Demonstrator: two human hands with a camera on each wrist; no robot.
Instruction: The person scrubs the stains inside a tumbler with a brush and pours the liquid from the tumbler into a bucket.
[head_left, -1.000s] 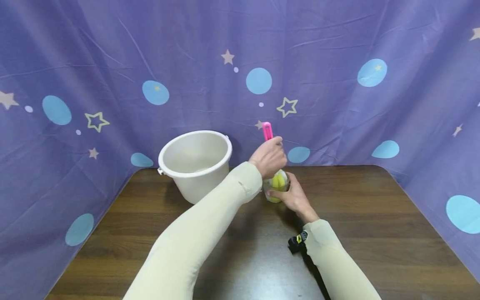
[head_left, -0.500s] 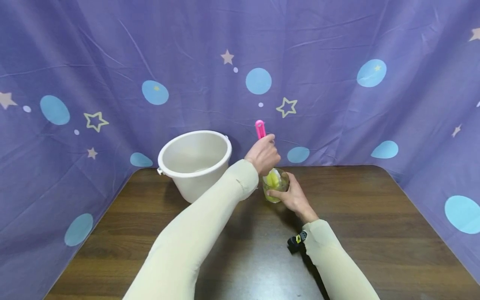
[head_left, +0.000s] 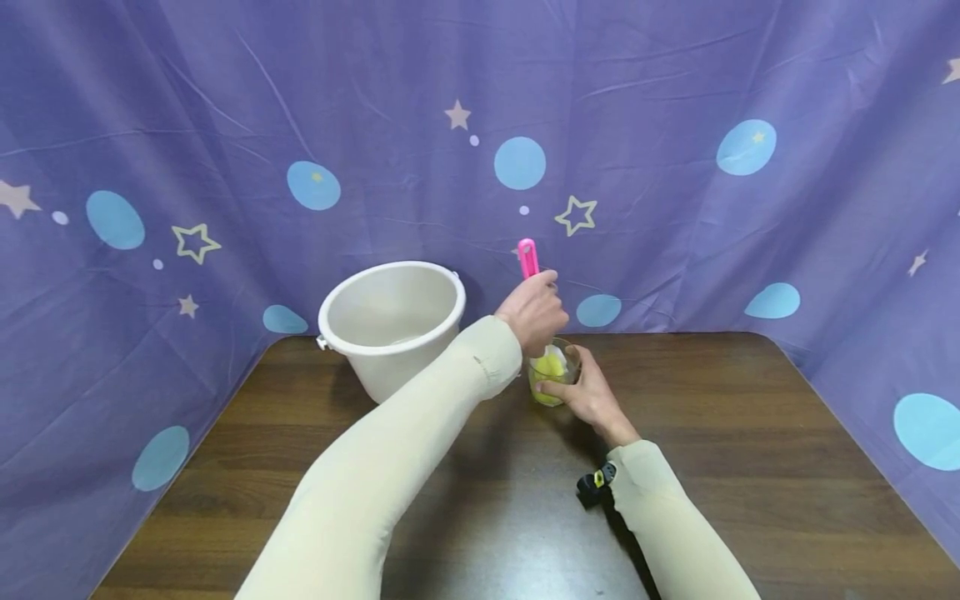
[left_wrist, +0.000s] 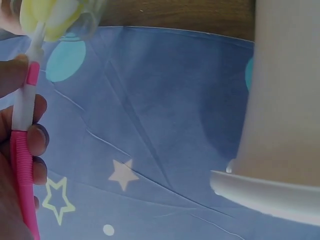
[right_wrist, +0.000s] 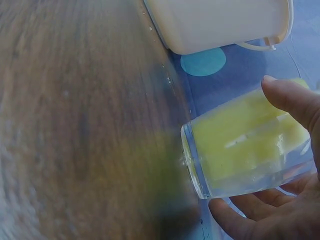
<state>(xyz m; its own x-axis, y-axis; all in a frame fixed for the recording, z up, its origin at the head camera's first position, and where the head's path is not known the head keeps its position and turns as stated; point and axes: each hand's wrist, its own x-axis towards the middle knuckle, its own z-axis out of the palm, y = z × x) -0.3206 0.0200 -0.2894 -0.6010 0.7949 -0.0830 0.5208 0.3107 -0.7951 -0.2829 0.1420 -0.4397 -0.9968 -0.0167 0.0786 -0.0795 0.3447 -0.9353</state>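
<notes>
My left hand (head_left: 534,315) grips the pink and white handle (left_wrist: 24,150) of a sponge cup brush, fingers curled round it and thumb near the white neck. The handle slants upward out of the fist in the head view. Its yellow and white sponge head (right_wrist: 245,137) sits inside a clear drinking glass (head_left: 553,393), pressed near the wall. My right hand (head_left: 595,395) holds that glass from the right, thumb on the near side and fingers round the other. In the right wrist view the glass base is close to the tabletop; contact there is hard to tell.
A white bucket (head_left: 393,362) stands left of the glass, near the back edge of the brown wooden table (head_left: 712,433). Behind hangs a purple curtain (head_left: 645,100) with stars and blue dots. A small black camera (head_left: 595,486) is strapped at the right wrist.
My left hand and the brush handle shifted left, then slightly back to the right, and the sponge moved within the glass. The right hand keeps nearly the same place on the glass.
</notes>
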